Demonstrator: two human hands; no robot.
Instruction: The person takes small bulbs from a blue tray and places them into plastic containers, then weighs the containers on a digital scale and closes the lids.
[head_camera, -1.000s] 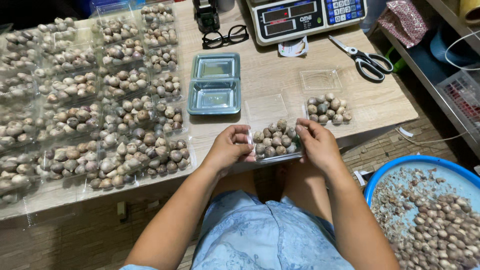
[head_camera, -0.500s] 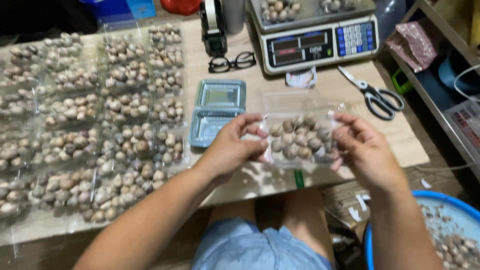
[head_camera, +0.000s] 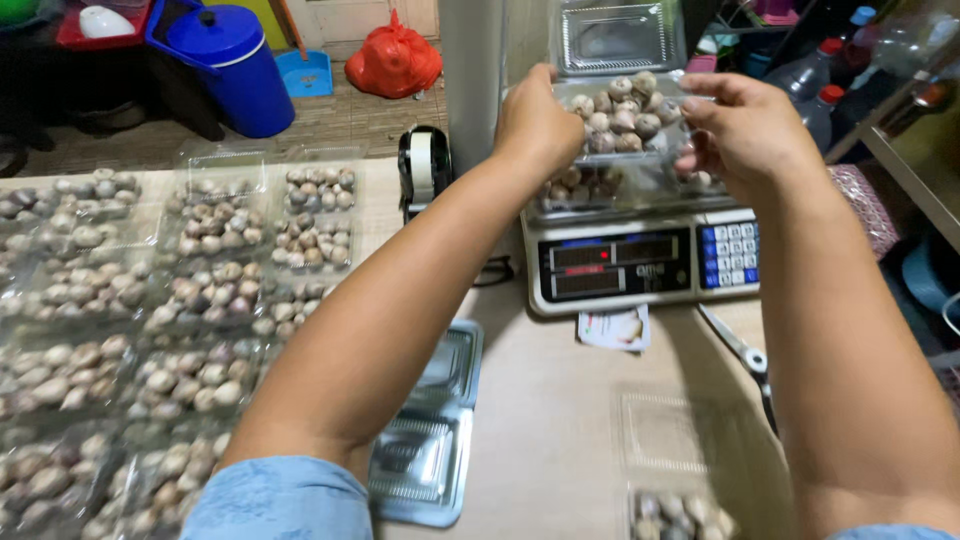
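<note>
Both hands hold a clear plastic tray of small round shells in the air above the digital scale. My left hand grips its left edge and my right hand grips its right edge. Another filled clear tray rests on the scale's pan just below the held one. My forearms reach forward across the wooden table.
Several filled clear trays cover the table's left side. Empty clear lids lie near the front. A tape dispenser stands left of the scale, scissors right of it. A part-filled tray sits at the front edge. A blue bin stands behind.
Both hands lifted the filled tray from the table's front edge and carried it forward and up, over the scale. The view tilted up with them.
</note>
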